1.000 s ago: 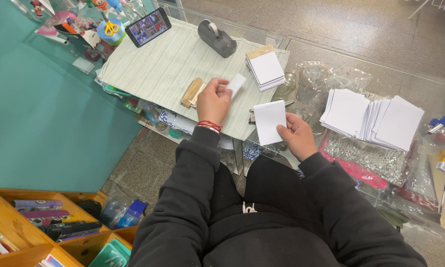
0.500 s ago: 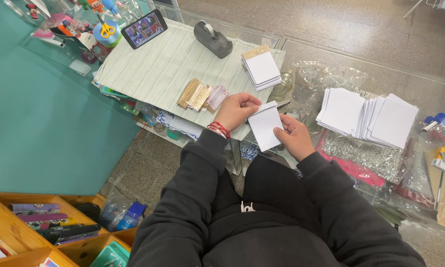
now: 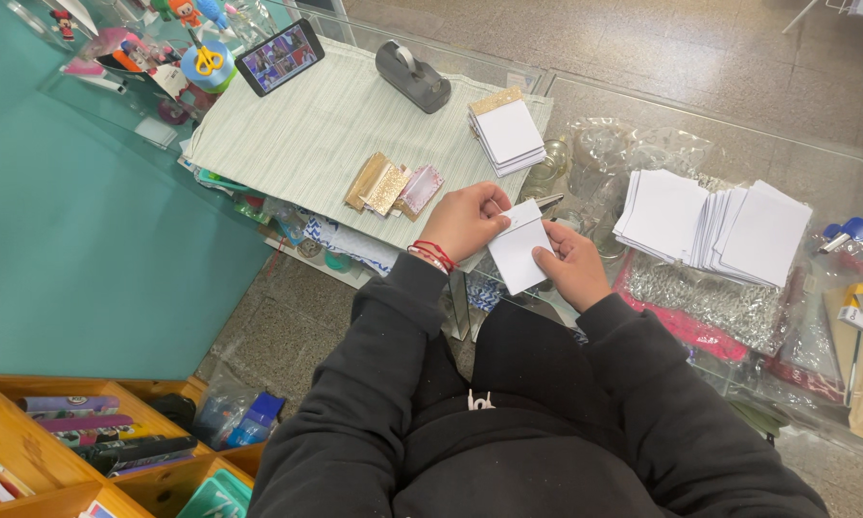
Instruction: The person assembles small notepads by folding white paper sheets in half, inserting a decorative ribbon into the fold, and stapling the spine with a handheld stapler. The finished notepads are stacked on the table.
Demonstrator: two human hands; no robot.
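Observation:
Both hands hold one small white card pad [image 3: 520,251] over the near edge of a glass counter. My left hand [image 3: 465,219] pinches its top left corner, and a red bracelet sits on that wrist. My right hand [image 3: 571,264] grips the pad's right side from below. Just left of the hands lie three small patterned cards [image 3: 393,186] on a pale green striped mat [image 3: 307,134]. A stack of white pads with a gold top edge [image 3: 506,132] rests on the mat's right end.
A spread pile of white cards [image 3: 714,225] lies on the glass counter [image 3: 594,105] to the right. A dark tape dispenser [image 3: 412,77] and a phone [image 3: 280,58] stand at the mat's far side. A wooden tray of items [image 3: 57,441] sits low left.
My left hand left the mat, where it set a card beside the gold ones, and came back to the white pad, which both hands now grip.

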